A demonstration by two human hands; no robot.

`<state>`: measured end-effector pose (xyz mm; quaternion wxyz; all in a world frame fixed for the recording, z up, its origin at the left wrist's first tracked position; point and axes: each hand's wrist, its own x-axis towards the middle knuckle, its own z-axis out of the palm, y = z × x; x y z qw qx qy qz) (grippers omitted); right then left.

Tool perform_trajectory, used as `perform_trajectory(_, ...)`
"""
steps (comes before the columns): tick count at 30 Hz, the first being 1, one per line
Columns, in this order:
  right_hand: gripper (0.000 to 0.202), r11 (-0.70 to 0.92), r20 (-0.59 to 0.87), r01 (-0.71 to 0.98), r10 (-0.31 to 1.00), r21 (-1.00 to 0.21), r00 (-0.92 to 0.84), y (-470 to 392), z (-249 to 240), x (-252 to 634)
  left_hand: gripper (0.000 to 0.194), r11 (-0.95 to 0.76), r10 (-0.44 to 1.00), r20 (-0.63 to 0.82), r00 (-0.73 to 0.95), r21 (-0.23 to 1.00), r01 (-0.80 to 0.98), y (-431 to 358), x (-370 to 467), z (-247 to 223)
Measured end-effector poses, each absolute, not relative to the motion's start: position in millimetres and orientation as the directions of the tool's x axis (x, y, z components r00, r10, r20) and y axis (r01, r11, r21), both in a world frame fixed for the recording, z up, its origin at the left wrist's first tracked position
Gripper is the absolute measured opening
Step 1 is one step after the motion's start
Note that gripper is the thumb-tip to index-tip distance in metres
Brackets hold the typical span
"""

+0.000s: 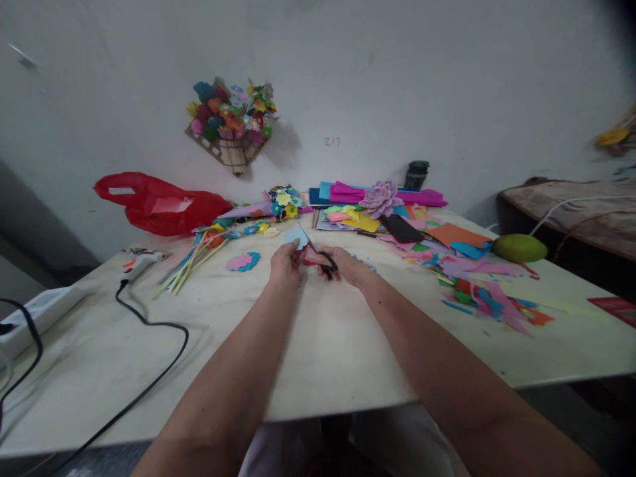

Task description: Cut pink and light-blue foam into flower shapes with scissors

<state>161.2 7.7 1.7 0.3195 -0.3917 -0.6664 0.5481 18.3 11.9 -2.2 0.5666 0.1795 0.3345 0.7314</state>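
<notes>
A: Pale blue foam sheet piece (297, 236), small, flat, irregular cut edge. Where is it?

B: Over the middle of the table, nearer the far edge, raised off the top. Largest items first, though. One pale marble-look table (318, 358), wall along its far edge.

A: Next in size?

B: One red plastic carrier bag (159, 204), slumped at the far left corner. Then one spread of coloured foam sheets and offcuts (447, 252), covering the far right part of the table, with a lilac foam flower (380, 198) on top near the far edge.

A: Cable?

B: One black power cord (149, 324), running from the near left edge up to a white glue gun (142, 260) by the left edge.

A: Smaller lots?

B: One green oval fruit (519, 248) at the right edge. One bundle of yellow-green sticks (186, 268), left of centre. One pink and blue foam flower cutout (243, 261), flat, just left of the hands.

A: The hands?

B: Left hand (285, 264): fingers pinched on the pale blue piece, holding it up. Right hand (344, 264): fingers curled through the handles of black-handled scissors (320, 257), blades angled up to the piece's edge. Hands close together.
</notes>
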Motion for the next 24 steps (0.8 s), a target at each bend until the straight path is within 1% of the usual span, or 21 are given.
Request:
perform_trajectory(10, 0.028, 0.105, 0.011, 0.167, 0.875, -0.98, -0.484, 6, 2, 160, 0.011, -0.149, 0.951, -0.092, -0.296, 0.703, -0.695, 13, 19, -5)
perform_trajectory(24, 0.024, 0.095, 0.002, 0.185, 0.893, -0.978, -0.451, -4, 13, 155, 0.012, -0.137, 0.947, -0.109, -0.303, 0.715, -0.686, 12, 20, -3)
